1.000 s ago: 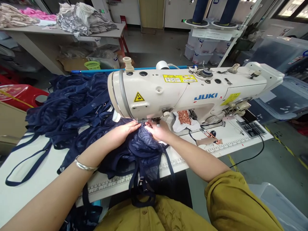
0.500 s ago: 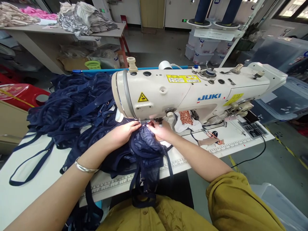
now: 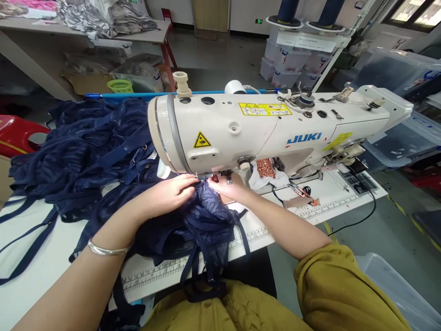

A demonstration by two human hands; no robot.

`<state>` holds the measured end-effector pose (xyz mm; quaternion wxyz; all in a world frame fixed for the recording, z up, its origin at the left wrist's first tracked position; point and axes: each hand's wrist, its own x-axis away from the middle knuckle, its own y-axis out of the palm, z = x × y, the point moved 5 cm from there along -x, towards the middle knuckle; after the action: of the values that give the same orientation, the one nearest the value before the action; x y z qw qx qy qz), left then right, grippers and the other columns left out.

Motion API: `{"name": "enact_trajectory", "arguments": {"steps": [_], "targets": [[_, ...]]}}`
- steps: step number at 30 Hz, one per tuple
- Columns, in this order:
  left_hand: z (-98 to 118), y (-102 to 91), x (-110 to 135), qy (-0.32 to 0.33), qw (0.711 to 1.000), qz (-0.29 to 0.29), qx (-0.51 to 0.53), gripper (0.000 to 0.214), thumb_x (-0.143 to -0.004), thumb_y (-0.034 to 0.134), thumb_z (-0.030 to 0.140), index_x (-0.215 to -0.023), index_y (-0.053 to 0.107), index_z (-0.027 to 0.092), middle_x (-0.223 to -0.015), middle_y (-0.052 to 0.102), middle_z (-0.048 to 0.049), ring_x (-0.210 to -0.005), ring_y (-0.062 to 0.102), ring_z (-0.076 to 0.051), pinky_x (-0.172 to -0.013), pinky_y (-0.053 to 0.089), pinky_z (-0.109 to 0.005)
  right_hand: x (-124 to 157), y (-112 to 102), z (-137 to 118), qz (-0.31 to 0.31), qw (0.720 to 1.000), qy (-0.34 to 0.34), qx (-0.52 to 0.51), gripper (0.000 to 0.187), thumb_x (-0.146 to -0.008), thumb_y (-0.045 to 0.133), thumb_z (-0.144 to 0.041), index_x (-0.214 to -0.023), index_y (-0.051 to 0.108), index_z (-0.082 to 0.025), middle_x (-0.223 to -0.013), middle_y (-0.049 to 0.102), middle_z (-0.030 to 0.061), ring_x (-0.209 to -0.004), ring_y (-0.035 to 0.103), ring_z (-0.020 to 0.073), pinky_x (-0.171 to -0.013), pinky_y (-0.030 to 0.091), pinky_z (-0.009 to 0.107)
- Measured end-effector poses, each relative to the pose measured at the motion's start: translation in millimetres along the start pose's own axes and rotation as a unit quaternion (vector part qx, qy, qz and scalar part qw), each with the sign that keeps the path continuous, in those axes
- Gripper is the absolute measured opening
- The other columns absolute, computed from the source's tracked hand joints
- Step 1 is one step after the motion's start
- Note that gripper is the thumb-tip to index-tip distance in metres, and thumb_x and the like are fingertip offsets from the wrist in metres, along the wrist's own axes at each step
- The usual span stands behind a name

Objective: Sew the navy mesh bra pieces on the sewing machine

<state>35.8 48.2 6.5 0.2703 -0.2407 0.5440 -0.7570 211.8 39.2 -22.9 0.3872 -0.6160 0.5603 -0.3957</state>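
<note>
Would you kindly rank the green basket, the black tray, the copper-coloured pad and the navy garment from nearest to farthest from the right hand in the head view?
1. Navy garment: at the fingertips of the right hand.
2. Copper-coloured pad: a little to its right.
3. Black tray: far right end of the white table.
4. Green basket: beyond the table, to the left.

Green basket (image 3: 119, 86), red stool (image 3: 15, 131) (cropped), stacked bins (image 3: 287, 78)

Mach. head (image 3: 220, 138) blocking fwd, navy pile (image 3: 86, 149) blocking L, room over ruler (image 3: 339, 201) R
</note>
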Motion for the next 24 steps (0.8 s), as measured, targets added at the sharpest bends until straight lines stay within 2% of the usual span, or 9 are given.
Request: {"name": "enact_trajectory", "arguments": {"steps": [2, 4, 7, 12, 17, 24], "targets": [[8.1, 6.0, -0.1, 0.003, 0.999, 0.026, -0.031, 0.059, -0.094, 0.036, 0.050, -0.135, 0.059, 0.013, -0.137, 0.058, -0.0134, -0.125, 0.054, -0.028, -0.110, 0.042, -0.041, 1.6, -1.2, -1.7, 0.000, 1.000, -0.002, 0.007, 0.031, -0.094, 0.046, -0.042, -0.092, 0.072, -0.026, -0.095, 0.075, 0.0012, -0.091, 0.068, 0.0211, -0.074, 0.048, 0.028], [13.1, 11.8, -0.7, 0.032, 0.997, 0.048, -0.047, 0.054, -0.096, 0.034, 0.042, -0.133, 0.060, 0.013, -0.135, 0.059, -0.0149, -0.124, 0.054, -0.030, -0.109, 0.042, -0.045, 4.1, -2.1, -2.9, 0.007, 1.000, -0.005, 0.014, 0.030, -0.094, 0.046, -0.040, -0.091, 0.072, -0.025, -0.095, 0.075, 0.0014, -0.092, 0.068, 0.0208, -0.075, 0.048, 0.027], [10.4, 15.6, -2.0, 0.066, 0.995, 0.061, -0.044, 0.049, -0.096, 0.030, 0.027, -0.130, 0.063, 0.017, -0.124, 0.064, -0.0141, -0.119, 0.057, -0.027, -0.105, 0.046, -0.044, 7.1, -1.7, -3.0, 0.016, 1.000, -0.003, 0.022, 0.029, -0.094, 0.046, -0.037, -0.094, 0.072, -0.024, -0.097, 0.076, 0.0027, -0.094, 0.068, 0.0202, -0.077, 0.048, 0.027], [5.7, 11.4, -2.8, 0.075, 0.993, 0.079, -0.052, 0.047, -0.095, 0.032, 0.025, -0.126, 0.066, 0.018, -0.111, 0.066, -0.0155, -0.112, 0.061, -0.028, -0.100, 0.049, -0.045, 10.0, -4.4, -5.4, 0.014, 1.000, -0.012, 0.025, 0.033, -0.097, 0.043, -0.037, -0.097, 0.072, -0.023, -0.100, 0.075, 0.0047, -0.097, 0.068, 0.0210, -0.080, 0.048, 0.028], [6.0, 12.8, -2.5, 0.072, 0.993, 0.078, -0.053, 0.049, -0.093, 0.030, 0.022, -0.127, 0.065, 0.018, -0.112, 0.066, -0.0154, -0.114, 0.059, -0.028, -0.101, 0.048, -0.045, 10.8, -5.2, -5.3, 0.012, 0.999, -0.021, 0.023, 0.031, -0.096, 0.045, -0.036, -0.100, 0.072, -0.022, -0.101, 0.075, 0.0046, -0.098, 0.068, 0.0214, -0.081, 0.048, 0.028], [0.6, 12.8, -4.4, 0.060, 0.995, 0.048, -0.067, 0.054, -0.090, 0.029, 0.016, -0.131, 0.063, 0.022, -0.111, 0.067, -0.0114, -0.113, 0.060, -0.024, -0.100, 0.048, -0.040, 8.8, 0.2, 0.5, 0.025, 0.999, -0.024, -0.010, 0.030, -0.096, 0.046, -0.040, -0.100, 0.072, -0.025, -0.100, 0.075, 0.0019, -0.098, 0.068, 0.0208, -0.079, 0.048, 0.027]]}}
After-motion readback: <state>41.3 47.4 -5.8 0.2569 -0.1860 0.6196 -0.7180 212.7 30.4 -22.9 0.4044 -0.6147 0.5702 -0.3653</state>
